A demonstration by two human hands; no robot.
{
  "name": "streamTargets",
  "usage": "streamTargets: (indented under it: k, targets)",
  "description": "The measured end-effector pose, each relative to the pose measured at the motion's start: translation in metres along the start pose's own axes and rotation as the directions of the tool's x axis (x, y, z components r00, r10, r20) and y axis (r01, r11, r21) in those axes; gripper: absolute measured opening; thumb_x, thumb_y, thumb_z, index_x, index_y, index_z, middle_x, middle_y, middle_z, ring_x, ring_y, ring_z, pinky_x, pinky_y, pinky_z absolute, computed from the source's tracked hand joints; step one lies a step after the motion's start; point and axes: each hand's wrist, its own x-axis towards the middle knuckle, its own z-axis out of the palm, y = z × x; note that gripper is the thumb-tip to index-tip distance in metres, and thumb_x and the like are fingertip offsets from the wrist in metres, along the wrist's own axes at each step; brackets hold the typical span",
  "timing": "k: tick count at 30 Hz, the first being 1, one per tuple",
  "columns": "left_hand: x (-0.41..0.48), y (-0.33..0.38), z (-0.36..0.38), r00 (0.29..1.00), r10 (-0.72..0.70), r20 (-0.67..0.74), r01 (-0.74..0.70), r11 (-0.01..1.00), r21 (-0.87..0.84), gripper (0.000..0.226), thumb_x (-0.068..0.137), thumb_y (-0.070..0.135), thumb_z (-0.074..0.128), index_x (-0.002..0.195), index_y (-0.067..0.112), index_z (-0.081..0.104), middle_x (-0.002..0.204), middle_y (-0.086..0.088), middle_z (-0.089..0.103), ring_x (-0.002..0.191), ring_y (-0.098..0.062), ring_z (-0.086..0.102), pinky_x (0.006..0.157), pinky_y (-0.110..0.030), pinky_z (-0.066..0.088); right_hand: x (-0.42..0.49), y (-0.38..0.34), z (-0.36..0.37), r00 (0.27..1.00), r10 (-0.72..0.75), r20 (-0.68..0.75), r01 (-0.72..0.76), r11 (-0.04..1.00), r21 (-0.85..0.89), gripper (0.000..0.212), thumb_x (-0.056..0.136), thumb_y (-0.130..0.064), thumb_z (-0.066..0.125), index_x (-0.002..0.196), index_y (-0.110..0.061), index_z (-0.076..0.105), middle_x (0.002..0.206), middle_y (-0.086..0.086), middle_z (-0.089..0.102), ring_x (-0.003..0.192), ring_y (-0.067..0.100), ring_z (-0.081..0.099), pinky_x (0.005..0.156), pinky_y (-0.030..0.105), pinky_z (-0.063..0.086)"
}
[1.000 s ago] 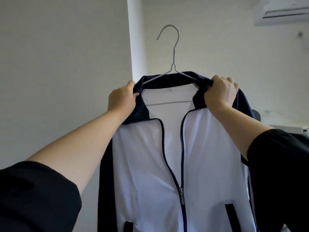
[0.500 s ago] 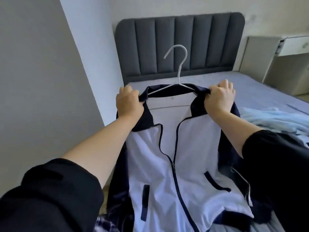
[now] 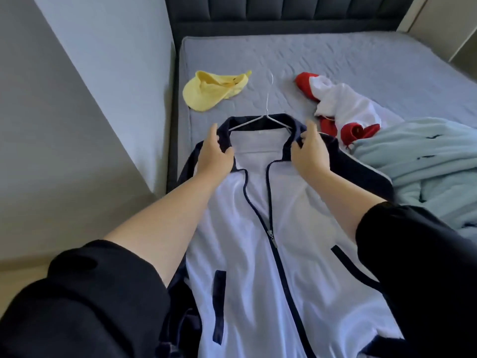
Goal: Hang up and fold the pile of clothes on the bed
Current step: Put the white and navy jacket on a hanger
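A white-and-navy jacket (image 3: 258, 228) on a wire hanger (image 3: 267, 113) is lying along the bed's (image 3: 335, 55) near-left side. The left hand (image 3: 214, 153) and right hand (image 3: 309, 151) are each gripping its collar, fingers curled round the cloth.

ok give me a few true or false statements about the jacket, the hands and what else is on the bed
1. The jacket lies front up on the bed with a wire hanger in its collar. True.
2. The jacket's zip is closed right up to the collar. False: it is open at the top, and the slider sits lower on the chest.
3. A yellow garment lies on the bed beyond the left hand. True.
4. The right hand is empty. False: it grips the jacket's navy collar.
5. A light blue garment lies to the right of the jacket. True.
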Motion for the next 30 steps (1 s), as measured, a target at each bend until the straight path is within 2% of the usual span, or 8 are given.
streamTargets:
  k: [2,5,9,13,18,21,24,30]
  targets:
    - [-0.019,-0.032,0.02,0.999,-0.025,0.034,0.023,0.998,0.056,0.058,0.091,0.008,0.05,0.145,0.019,0.033,0.14,-0.004,0.044,0.122,-0.019,0.048,0.094,-0.024,0.035,-0.021,0.014,0.024,0.992,-0.014,0.129,0.028,0.994,-0.105,0.014,0.088,-0.011,0.047,0.087,-0.012,0.061,0.084,0.007,0.061,0.077,0.025,0.054,0.073,0.036,0.045]
    - [-0.055,-0.073,0.045,0.997,-0.046,0.068,0.035,0.987,0.155,0.036,0.088,0.001,0.047,0.12,0.013,0.06,0.124,-0.005,0.053,0.112,-0.023,0.054,0.089,-0.024,0.039,-0.061,0.037,0.05,0.901,0.108,0.42,0.005,0.966,-0.259,0.035,0.086,-0.015,0.051,0.054,-0.014,0.039,0.056,0.004,0.046,0.05,0.02,0.038,0.046,0.026,0.031]
    - [-0.09,-0.103,0.062,0.978,0.01,0.208,-0.07,0.957,0.28,0.037,0.085,-0.003,0.049,0.115,0.006,0.067,0.123,-0.01,0.06,0.115,-0.028,0.054,0.098,-0.028,0.038,-0.102,0.069,0.059,0.693,0.283,0.663,-0.028,0.929,-0.368,0.045,0.088,-0.039,0.06,0.051,-0.014,0.052,0.048,0.001,0.052,0.045,0.016,0.047,0.053,0.027,0.045]
    - [-0.107,-0.115,0.062,0.931,0.152,0.331,-0.297,0.842,0.451,0.039,0.085,0.005,0.05,0.121,0.01,0.064,0.131,-0.008,0.054,0.12,-0.028,0.044,0.103,-0.031,0.03,-0.122,0.083,0.058,0.705,0.237,0.668,-0.049,0.956,-0.288,0.037,0.076,-0.026,0.073,0.048,-0.019,0.049,0.049,-0.006,0.045,0.048,0.01,0.04,0.048,0.023,0.032]
    - [-0.124,-0.107,0.062,0.896,0.074,0.438,-0.296,0.834,0.466,0.017,0.087,0.025,0.053,0.072,0.019,0.057,0.086,-0.004,0.062,0.091,-0.027,0.057,0.069,-0.03,0.04,-0.132,0.081,0.057,0.736,0.21,0.644,-0.063,0.968,-0.244,0.035,0.08,-0.011,0.06,0.049,-0.019,0.047,0.051,-0.002,0.044,0.053,0.013,0.041,0.047,0.019,0.032]
    - [-0.14,-0.1,0.079,0.804,-0.097,0.586,-0.313,0.77,0.556,0.047,0.087,0.053,0.049,0.055,0.019,0.045,0.062,0.004,0.051,0.072,-0.023,0.053,0.064,-0.029,0.034,-0.126,0.076,0.048,0.727,0.3,0.617,-0.354,0.934,-0.037,0.028,0.083,-0.011,0.062,0.056,-0.01,0.054,0.053,0.004,0.048,0.049,0.016,0.041,0.049,0.023,0.036]
    - [-0.151,-0.097,0.096,0.787,-0.172,0.593,-0.384,0.615,0.689,0.065,0.086,0.073,0.031,0.052,0.021,0.05,0.06,0.005,0.052,0.07,-0.018,0.05,0.065,-0.031,0.032,-0.118,0.072,0.038,0.598,0.429,0.677,-0.606,0.795,0.031,0.029,0.088,-0.011,0.06,0.059,-0.009,0.057,0.054,0.006,0.049,0.043,0.016,0.039,0.045,0.024,0.031]
    - [-0.156,-0.107,0.099,0.826,-0.096,0.555,-0.364,0.661,0.657,0.062,0.088,0.065,0.039,0.047,0.018,0.044,0.06,0.006,0.049,0.086,-0.021,0.054,0.068,-0.031,0.031,-0.115,0.058,0.04,0.401,0.528,0.748,-0.697,0.706,-0.125,0.029,0.092,-0.013,0.048,0.064,-0.01,0.055,0.042,-0.001,0.047,0.033,0.01,0.03,0.042,0.019,0.025]
